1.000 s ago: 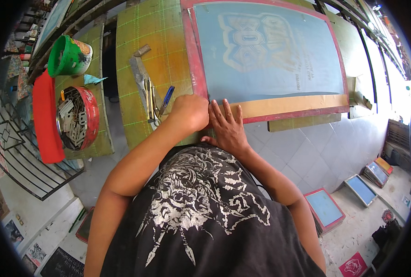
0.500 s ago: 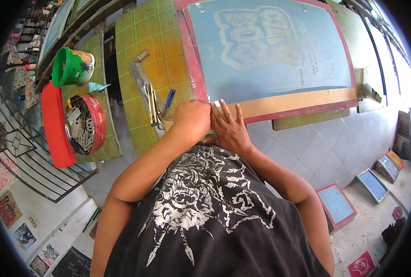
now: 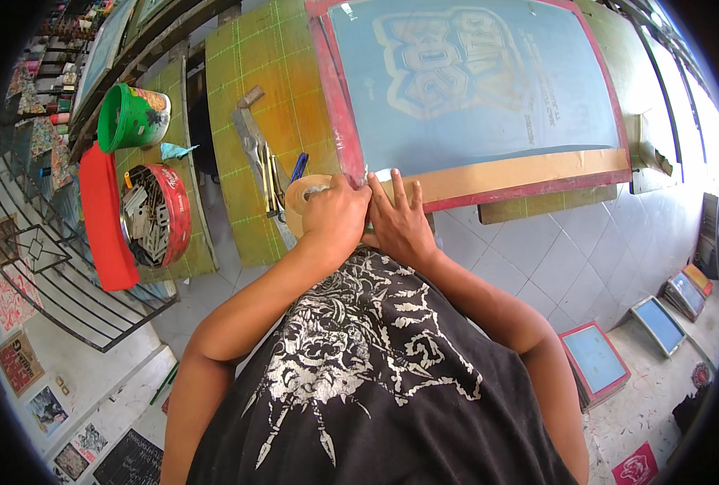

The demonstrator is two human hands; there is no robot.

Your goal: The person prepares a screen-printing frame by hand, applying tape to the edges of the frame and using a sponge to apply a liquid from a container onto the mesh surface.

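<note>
A large blue screen [image 3: 489,89] in a red frame [image 3: 339,97] has a strip of brown tape [image 3: 513,171] along its near edge. My left hand [image 3: 335,212] grips a roll of brown tape [image 3: 299,198], its knuckles at the frame's near-left corner. Beside it my right hand [image 3: 400,222] presses spread fingers on the tape strip at that corner. On the grid-marked board [image 3: 270,56], just left of the roll, lie a metal tool [image 3: 251,137] and a blue-handled cutter [image 3: 299,166], partly behind the roll.
At left stand a green bucket [image 3: 133,117], a red round tin [image 3: 155,216] of metal pieces, a red oblong piece [image 3: 109,230] and a cyan rag [image 3: 177,151]. Small framed screens [image 3: 592,360] lean at lower right over the tiled floor [image 3: 537,259]. A black railing [image 3: 76,307] curves at lower left.
The brown roll has come into view under my left hand, whose fingers have shifted slightly. My right hand remains at the corner. The whole view has shifted a little.
</note>
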